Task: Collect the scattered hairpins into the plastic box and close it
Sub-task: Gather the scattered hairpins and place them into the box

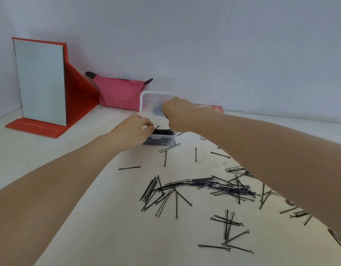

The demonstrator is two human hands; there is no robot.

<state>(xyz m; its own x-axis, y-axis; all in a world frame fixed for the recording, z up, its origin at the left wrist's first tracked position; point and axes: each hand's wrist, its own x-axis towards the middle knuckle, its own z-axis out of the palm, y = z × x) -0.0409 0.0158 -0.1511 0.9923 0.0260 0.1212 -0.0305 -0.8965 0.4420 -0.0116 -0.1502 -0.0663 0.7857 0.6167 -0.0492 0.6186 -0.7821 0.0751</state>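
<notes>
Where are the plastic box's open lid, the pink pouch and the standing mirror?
plastic box lid (pixel 146 98), head view, on its upper left corner.
pink pouch (pixel 117 95), head view, middle of its front fabric.
mirror (pixel 41 81), head view, centre of the glass.

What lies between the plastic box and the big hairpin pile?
Head view: a few single hairpins on white table between plastic box and pile.

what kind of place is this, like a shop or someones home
Most likely a dressing or vanity corner at home, though that is a guess. A folding mirror in a red stand and a pink pouch sit by a plain wall, and loose hairpins lie across the white table near a clear plastic box.
</notes>
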